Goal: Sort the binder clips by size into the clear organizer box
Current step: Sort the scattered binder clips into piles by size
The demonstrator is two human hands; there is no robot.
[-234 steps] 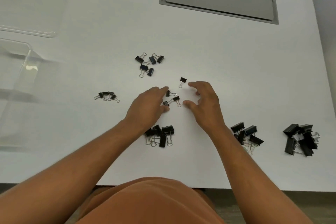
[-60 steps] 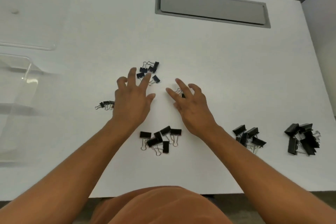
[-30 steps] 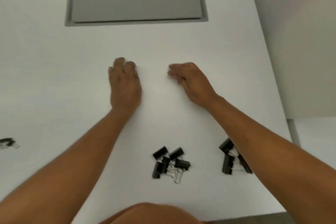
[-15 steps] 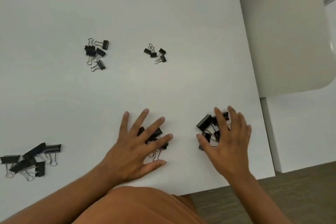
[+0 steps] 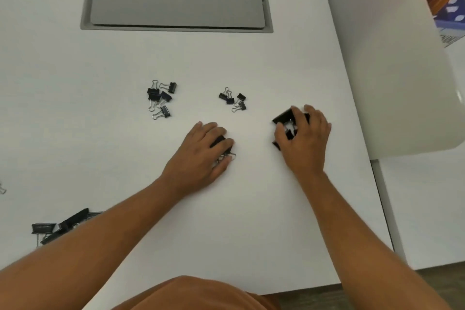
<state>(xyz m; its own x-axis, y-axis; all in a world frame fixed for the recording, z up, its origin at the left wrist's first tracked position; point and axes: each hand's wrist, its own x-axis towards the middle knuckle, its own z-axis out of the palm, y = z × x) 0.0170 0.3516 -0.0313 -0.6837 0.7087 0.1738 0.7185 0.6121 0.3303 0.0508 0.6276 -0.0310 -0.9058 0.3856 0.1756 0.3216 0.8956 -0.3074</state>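
Note:
Black binder clips lie in groups on the white table (image 5: 251, 209). My left hand (image 5: 201, 156) covers a cluster of medium clips (image 5: 224, 148), with its fingers curled around them. My right hand (image 5: 304, 138) curls over a pile of large clips (image 5: 284, 118) and grips them. A group of small clips (image 5: 161, 98) lies farther back at the left, and a group of the smallest clips (image 5: 232, 99) lies to its right. Another pile of large clips (image 5: 57, 228) is partly hidden by my left forearm. The clear organizer box is out of view.
A grey cable hatch (image 5: 176, 10) is set into the table at the back. The table's right edge (image 5: 364, 158) runs close to my right hand, with a white panel (image 5: 402, 83) beyond it. A stray wire handle (image 5: 2, 189) shows at the left border.
Both hands have slid their clip piles away from the near edge toward the table's middle, and the spread fingers have curled in over the piles. The camera view has shifted.

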